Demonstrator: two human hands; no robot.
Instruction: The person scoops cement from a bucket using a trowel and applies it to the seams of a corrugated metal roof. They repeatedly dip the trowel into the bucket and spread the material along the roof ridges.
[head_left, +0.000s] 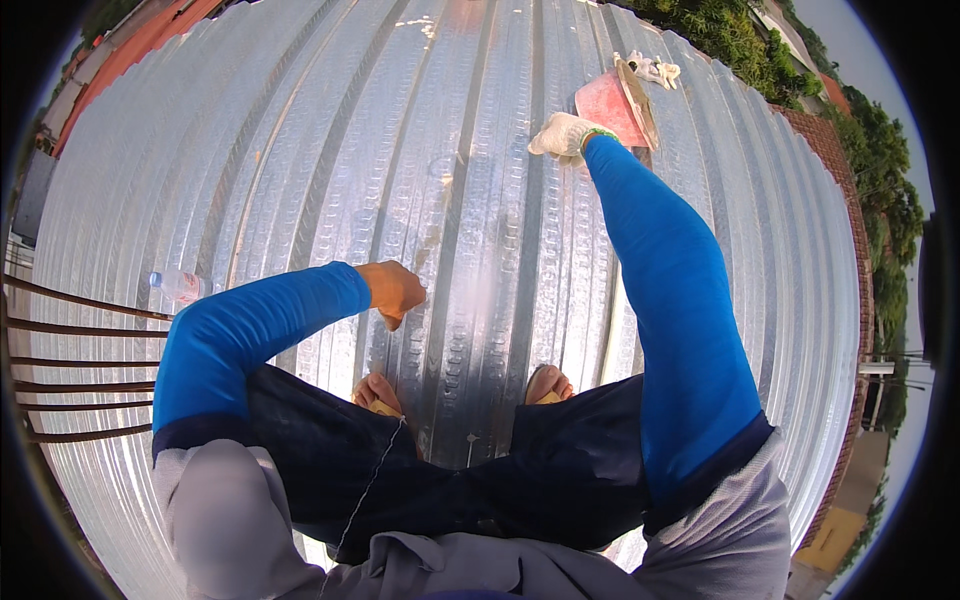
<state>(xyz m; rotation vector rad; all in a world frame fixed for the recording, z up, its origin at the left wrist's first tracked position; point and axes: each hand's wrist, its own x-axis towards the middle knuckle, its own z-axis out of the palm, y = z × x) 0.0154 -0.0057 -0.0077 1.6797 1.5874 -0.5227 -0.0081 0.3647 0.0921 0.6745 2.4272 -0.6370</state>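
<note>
Pink tub [608,105] near gloved right hand [563,138]; bare left hand [397,292] curled.

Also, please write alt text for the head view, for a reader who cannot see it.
A gloved right hand reaches out beside a pink container on ribbed metal sheeting, while the bare left hand is curled nearer the person's feet. A clear plastic bottle lies at left.
</note>
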